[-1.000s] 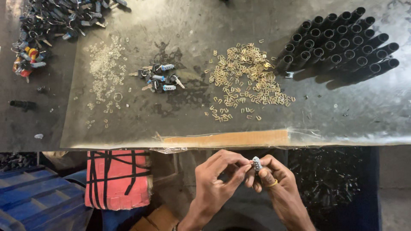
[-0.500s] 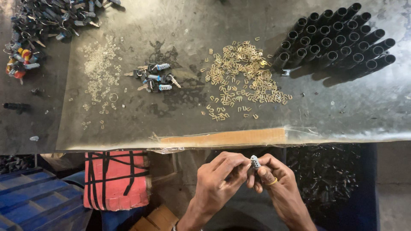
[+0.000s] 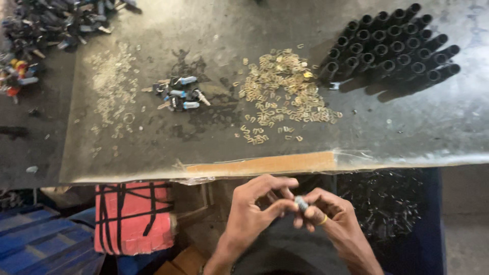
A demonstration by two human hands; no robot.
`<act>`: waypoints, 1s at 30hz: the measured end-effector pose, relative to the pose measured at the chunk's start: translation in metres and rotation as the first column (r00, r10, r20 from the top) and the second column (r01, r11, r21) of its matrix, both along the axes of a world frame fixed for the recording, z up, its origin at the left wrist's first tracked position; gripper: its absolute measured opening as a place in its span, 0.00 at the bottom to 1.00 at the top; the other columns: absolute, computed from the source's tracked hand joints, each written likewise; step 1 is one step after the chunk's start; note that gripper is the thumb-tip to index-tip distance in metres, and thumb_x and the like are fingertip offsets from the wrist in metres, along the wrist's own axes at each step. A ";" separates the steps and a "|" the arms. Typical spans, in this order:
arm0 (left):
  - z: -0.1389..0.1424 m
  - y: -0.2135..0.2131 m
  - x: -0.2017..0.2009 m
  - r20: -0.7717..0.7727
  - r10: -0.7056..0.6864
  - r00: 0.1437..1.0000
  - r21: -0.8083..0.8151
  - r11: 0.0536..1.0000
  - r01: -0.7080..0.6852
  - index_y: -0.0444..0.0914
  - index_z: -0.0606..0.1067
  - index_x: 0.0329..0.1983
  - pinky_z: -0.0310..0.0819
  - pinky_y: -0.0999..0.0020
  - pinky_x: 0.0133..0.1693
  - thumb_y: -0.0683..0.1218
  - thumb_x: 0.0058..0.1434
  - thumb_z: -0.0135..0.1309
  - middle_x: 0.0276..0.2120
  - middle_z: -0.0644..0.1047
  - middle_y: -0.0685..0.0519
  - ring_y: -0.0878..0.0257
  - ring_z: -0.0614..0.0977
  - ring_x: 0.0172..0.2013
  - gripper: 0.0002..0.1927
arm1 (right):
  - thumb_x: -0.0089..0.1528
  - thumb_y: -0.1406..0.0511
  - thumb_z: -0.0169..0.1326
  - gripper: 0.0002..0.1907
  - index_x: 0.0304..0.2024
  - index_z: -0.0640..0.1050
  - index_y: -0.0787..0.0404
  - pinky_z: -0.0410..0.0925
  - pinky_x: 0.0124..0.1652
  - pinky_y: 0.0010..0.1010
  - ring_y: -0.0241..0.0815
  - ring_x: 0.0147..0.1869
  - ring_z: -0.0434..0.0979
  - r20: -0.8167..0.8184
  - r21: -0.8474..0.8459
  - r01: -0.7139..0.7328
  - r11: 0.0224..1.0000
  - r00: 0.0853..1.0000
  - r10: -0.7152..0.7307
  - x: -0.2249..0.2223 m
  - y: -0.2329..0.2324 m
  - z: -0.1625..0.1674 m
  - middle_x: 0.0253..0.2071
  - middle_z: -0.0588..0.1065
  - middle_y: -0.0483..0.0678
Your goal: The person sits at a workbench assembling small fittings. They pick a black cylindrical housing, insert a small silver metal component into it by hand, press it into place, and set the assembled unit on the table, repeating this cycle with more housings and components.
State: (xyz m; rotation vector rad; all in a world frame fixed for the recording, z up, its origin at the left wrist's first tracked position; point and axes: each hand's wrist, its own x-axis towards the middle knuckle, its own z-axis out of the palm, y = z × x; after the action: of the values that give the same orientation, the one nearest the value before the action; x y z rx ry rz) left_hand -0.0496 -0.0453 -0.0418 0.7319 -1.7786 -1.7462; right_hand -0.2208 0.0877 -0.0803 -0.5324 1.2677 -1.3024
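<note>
While both hands pinch one small metal cylinder (image 3: 301,203) below the bench edge (image 3: 254,165), left hand (image 3: 254,214) and right hand (image 3: 331,221) fingertips closed on it, five finished pieces (image 3: 178,97) lie grouped; brass clip pile (image 3: 282,94) and black tubes (image 3: 392,46) remain plentiful

A small cylindrical part (image 3: 301,203) of dull grey metal is pinched between the fingertips of the left hand (image 3: 254,214) and the right hand (image 3: 326,221), on which a yellow band of gold-like sheen is worn. The worktable (image 3: 407,132) is covered with a scuffed, stained grey metal sheet of faint sheen, edged in front by a strip of bare, matt wood (image 3: 260,165). On it, a heap of small brass-coloured clips (image 3: 285,94) with a soft gleam, matt black plastic-looking tubes (image 3: 392,51) and pale translucent rings (image 3: 112,86) are seen.
</note>
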 end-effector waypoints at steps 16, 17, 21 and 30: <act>-0.017 0.009 -0.006 -0.553 0.063 0.831 0.567 0.759 0.320 0.31 0.74 0.39 0.69 0.72 0.24 0.44 0.64 0.64 0.33 0.75 0.46 0.65 0.76 0.24 0.12 | 0.70 0.63 0.66 0.11 0.50 0.77 0.58 0.70 0.41 0.31 0.37 0.42 0.73 -0.935 -0.322 0.449 0.833 -0.014 -0.354 -0.163 -0.059 0.054 0.48 0.73 0.42; -0.018 0.008 -0.005 -0.525 0.037 0.850 0.555 0.772 0.309 0.31 0.74 0.38 0.68 0.74 0.24 0.43 0.64 0.63 0.32 0.75 0.46 0.66 0.75 0.23 0.12 | 0.66 0.62 0.68 0.15 0.50 0.77 0.57 0.68 0.39 0.33 0.39 0.39 0.72 -0.950 -0.297 0.476 0.828 -0.063 -0.304 -0.171 -0.066 0.050 0.46 0.72 0.41; -0.024 0.011 0.001 -0.375 0.013 0.927 0.542 0.814 0.208 0.31 0.74 0.37 0.66 0.75 0.23 0.42 0.63 0.61 0.30 0.76 0.50 0.69 0.74 0.23 0.10 | 0.60 0.64 0.72 0.19 0.51 0.79 0.54 0.66 0.36 0.38 0.37 0.44 0.75 -0.952 -0.244 0.463 0.852 -0.284 -0.118 -0.177 -0.085 0.041 0.46 0.71 0.40; -0.017 0.009 -0.009 -0.196 0.175 0.965 0.788 0.614 0.048 0.28 0.77 0.54 0.64 0.74 0.24 0.43 0.67 0.58 0.22 0.68 0.58 0.72 0.68 0.21 0.17 | 0.71 0.62 0.61 0.15 0.49 0.67 0.57 0.78 0.58 0.37 0.41 0.56 0.81 -0.413 -0.502 0.391 0.771 0.675 -0.611 -0.130 -0.036 0.049 0.54 0.77 0.48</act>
State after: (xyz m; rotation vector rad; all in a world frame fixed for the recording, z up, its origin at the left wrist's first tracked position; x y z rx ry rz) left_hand -0.0583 -0.0363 -0.0585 0.8258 -0.7141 -2.4508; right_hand -0.3510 0.0513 -0.0312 -0.9246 1.7480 -1.9936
